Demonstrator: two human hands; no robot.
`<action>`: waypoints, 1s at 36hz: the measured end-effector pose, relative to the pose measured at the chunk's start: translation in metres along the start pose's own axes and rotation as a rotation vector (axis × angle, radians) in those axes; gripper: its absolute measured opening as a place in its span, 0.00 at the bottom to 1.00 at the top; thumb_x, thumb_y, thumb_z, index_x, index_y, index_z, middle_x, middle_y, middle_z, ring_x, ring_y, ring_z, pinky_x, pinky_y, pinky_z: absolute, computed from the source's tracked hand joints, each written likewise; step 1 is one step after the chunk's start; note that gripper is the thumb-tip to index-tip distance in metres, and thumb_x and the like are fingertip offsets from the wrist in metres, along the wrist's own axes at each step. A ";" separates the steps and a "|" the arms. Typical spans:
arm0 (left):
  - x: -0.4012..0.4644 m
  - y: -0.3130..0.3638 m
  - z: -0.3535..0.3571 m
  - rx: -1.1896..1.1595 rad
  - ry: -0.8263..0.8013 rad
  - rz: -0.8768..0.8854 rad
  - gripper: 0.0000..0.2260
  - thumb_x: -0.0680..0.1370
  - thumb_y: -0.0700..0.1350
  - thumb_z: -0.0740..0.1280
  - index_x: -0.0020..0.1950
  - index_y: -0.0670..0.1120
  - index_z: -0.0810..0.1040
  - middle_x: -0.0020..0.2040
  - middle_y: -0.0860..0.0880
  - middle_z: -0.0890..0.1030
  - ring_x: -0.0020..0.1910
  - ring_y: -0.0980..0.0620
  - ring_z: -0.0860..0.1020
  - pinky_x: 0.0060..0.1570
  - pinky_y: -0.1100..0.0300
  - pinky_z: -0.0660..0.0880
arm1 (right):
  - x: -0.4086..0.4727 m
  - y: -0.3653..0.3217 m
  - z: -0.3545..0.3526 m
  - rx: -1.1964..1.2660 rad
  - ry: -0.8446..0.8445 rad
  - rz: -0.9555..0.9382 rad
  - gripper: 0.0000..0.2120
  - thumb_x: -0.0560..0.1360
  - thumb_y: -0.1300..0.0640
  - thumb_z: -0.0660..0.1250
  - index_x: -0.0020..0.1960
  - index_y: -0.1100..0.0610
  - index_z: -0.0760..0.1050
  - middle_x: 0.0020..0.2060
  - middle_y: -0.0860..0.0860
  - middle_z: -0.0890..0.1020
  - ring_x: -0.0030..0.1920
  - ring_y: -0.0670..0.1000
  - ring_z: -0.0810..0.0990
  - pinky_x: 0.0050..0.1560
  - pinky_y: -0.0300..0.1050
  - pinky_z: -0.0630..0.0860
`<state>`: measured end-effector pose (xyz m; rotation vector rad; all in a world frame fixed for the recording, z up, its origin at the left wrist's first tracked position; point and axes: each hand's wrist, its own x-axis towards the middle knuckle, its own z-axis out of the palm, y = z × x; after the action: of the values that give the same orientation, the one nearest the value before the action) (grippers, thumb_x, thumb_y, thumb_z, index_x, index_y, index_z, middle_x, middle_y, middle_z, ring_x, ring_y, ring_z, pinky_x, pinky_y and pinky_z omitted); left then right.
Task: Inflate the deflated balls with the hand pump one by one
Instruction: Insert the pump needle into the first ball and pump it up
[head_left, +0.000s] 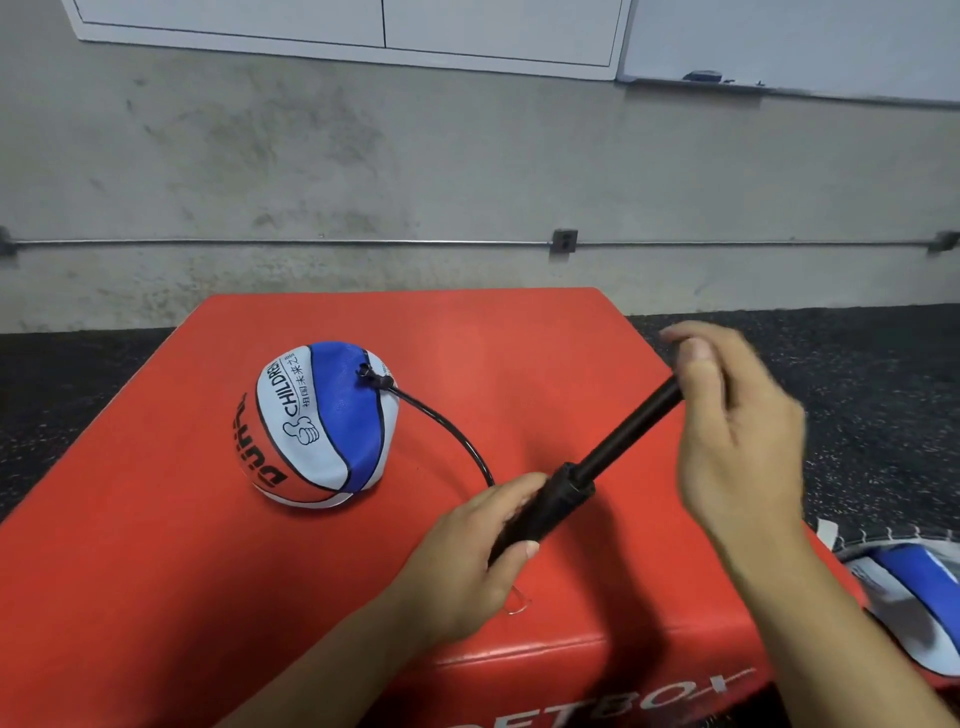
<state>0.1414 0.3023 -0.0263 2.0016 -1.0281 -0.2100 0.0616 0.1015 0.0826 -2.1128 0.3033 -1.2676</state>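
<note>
Head view of the pumping stage for 1 ball. The ball (317, 423), in blue, white and orange panels, rests on the red surface (156, 571) at about 9 o'clock from the hands; its lower edge looks flattened and its skin slack, so it reads as only partly filled. A thin black hose (452, 431) runs from the needle fitting (371, 376) at the ball's valve, curving toward 4 o'clock to the hand pump (566, 488). The left hand (483, 551) wraps its fingers round the pump barrel, holding it slanted above the surface. The right hand (727, 415), blurred, curls over the handle end at about 1 o'clock from the left hand, with the piston rod (634, 421) drawn well out of the barrel, which suggests a stroke in progress. Judged progress: needle seated and hose connected, air going in, inflation of this ball unfinished. A second ball (914, 608), flat and in the same colours, lies off the surface at 4 o'clock by the frame edge and appears not yet inflated; whether more wait out of view cannot be told. A small wire clip (519, 605) lies near the left wrist.
</note>
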 end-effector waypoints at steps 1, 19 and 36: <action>0.000 0.001 0.001 0.005 -0.004 0.001 0.27 0.81 0.42 0.66 0.77 0.62 0.68 0.64 0.60 0.80 0.66 0.57 0.78 0.67 0.49 0.76 | 0.003 0.001 -0.006 0.024 0.034 0.010 0.14 0.85 0.49 0.57 0.58 0.50 0.81 0.38 0.42 0.79 0.36 0.44 0.75 0.41 0.48 0.70; -0.001 -0.007 0.005 -0.026 0.064 0.001 0.29 0.80 0.40 0.68 0.77 0.64 0.67 0.65 0.65 0.77 0.66 0.59 0.77 0.68 0.51 0.76 | -0.044 0.012 0.044 -0.021 -0.176 0.076 0.15 0.84 0.45 0.55 0.60 0.46 0.78 0.49 0.42 0.84 0.49 0.48 0.82 0.51 0.53 0.78; 0.003 -0.005 0.003 -0.018 0.032 -0.001 0.28 0.81 0.43 0.67 0.77 0.65 0.66 0.65 0.66 0.77 0.66 0.61 0.77 0.68 0.53 0.76 | -0.045 0.018 0.030 -0.152 -0.332 -0.022 0.16 0.83 0.40 0.52 0.61 0.43 0.75 0.40 0.42 0.81 0.41 0.48 0.80 0.45 0.52 0.76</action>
<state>0.1448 0.2995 -0.0318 1.9830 -1.0017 -0.1863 0.0663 0.1223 0.0299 -2.4168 0.2368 -0.9070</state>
